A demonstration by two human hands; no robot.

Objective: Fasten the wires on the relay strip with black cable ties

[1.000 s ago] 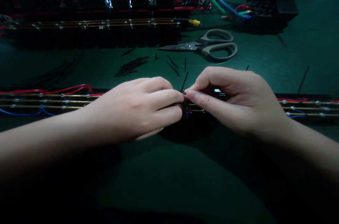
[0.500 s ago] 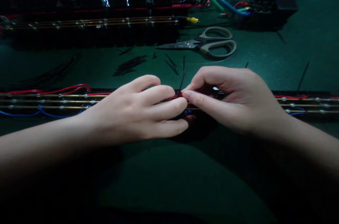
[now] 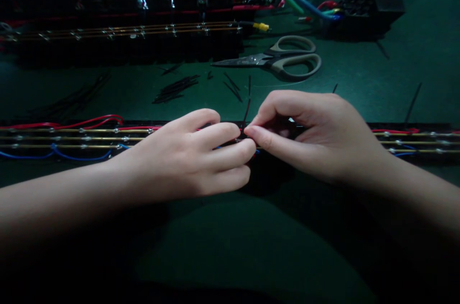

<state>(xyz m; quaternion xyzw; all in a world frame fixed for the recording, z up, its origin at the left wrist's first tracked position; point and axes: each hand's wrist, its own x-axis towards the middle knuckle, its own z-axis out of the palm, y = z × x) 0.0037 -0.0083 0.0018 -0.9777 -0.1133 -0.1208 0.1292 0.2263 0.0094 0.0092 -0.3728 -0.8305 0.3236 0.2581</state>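
Observation:
A long black strip (image 3: 72, 140) with brass rails and red and blue wires runs across the green mat in front of me. My left hand (image 3: 190, 157) lies over its middle with fingers curled together, tips pressed on the wires. My right hand (image 3: 312, 131) meets it fingertip to fingertip, thumb and forefinger pinched on a thin black cable tie (image 3: 247, 108) that sticks up and away from the strip. What lies under both hands is hidden.
Grey-handled scissors (image 3: 283, 60) lie beyond my hands. Cut black tie ends (image 3: 176, 88) are scattered on the mat (image 3: 230, 246). A second wired strip assembly (image 3: 125, 30) fills the far left. A black box with thick coloured cables (image 3: 359, 2) sits at the far right.
My left fingers have slid slightly down and right along the strip. My right thumb and forefinger have closed tighter on the tie. The view shifted a little.

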